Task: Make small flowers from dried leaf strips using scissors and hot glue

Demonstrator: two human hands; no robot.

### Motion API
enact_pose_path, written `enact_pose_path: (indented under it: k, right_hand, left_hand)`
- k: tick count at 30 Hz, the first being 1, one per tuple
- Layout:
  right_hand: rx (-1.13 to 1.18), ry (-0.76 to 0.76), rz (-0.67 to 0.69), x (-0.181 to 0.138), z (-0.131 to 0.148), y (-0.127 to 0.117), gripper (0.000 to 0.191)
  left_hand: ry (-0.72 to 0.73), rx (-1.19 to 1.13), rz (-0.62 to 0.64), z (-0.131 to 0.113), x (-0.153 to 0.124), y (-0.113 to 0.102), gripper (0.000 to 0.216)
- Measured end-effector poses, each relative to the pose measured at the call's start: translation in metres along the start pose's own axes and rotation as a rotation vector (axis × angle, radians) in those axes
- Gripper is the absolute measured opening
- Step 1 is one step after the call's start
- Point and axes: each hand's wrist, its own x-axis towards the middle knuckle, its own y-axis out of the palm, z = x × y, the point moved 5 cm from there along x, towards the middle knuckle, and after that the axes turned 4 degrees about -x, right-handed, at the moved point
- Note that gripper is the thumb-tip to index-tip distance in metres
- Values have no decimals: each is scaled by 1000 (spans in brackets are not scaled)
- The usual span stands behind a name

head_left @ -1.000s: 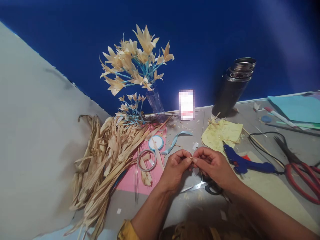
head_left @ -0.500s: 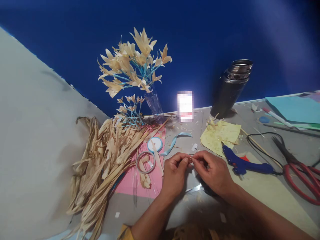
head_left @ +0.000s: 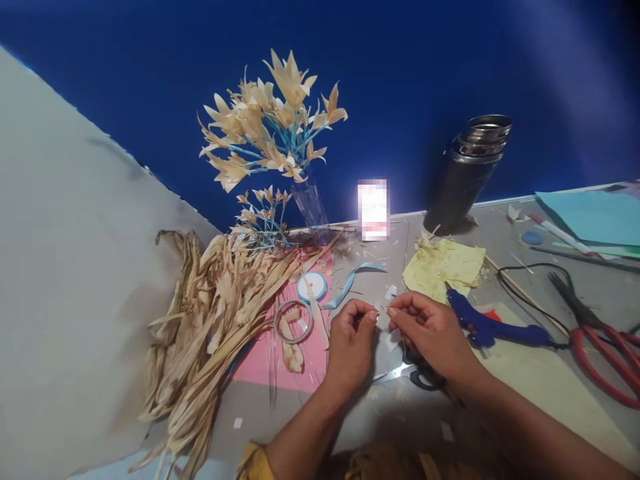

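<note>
My left hand (head_left: 354, 343) is pinched closed over the middle of the table, its thumb against the forefinger. Facing it a short gap away, my right hand (head_left: 430, 333) is closed in a pinch too. Whatever the fingertips hold is too small to name; a thin pale bit shows at the right fingertips. Black-handled scissors (head_left: 425, 379) lie below the right hand. Left of the left hand, a roll of tape (head_left: 294, 323) and a spool of blue ribbon (head_left: 312, 287) rest on pink paper (head_left: 255, 363).
Dried husks (head_left: 200, 347) heap at the left. Behind stand a vase (head_left: 311, 203) of husk flowers (head_left: 273, 120) and a dark flask (head_left: 465, 177). To the right lie a blue glue gun (head_left: 493, 327), yellow paper (head_left: 453, 267) and red-handled shears (head_left: 595, 340).
My hands have come apart at the fingertips, the right shifting slightly rightward. More of the black scissor handles now shows. The whole view has shifted a little.
</note>
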Motion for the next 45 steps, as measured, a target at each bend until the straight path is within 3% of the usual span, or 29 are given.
enact_pose_path:
  k: [5, 13, 26, 33, 40, 45]
  right_hand:
    - [115, 109, 92, 3, -7, 3, 34]
    - [-38, -2, 202, 3, -6, 5, 27]
    - [-234, -141, 129, 5, -1, -1, 24]
    - [-293, -318, -130, 2, 9, -19, 26]
    - [-437, -540, -6, -7, 14, 0, 15]
    - [-485, -548, 1, -7, 10, 1, 17]
  left_hand:
    - [-48, -90, -7, 1, 1, -2, 23]
    - [-1, -82, -38, -4, 3, -7, 21]
    - [69, -55, -112, -11, 3, -12, 19]
    - [82, -27, -73, -13, 0, -9, 15]
    - [94, 47, 21, -10, -3, -3, 13]
    - [117, 54, 1, -12, -4, -5, 14]
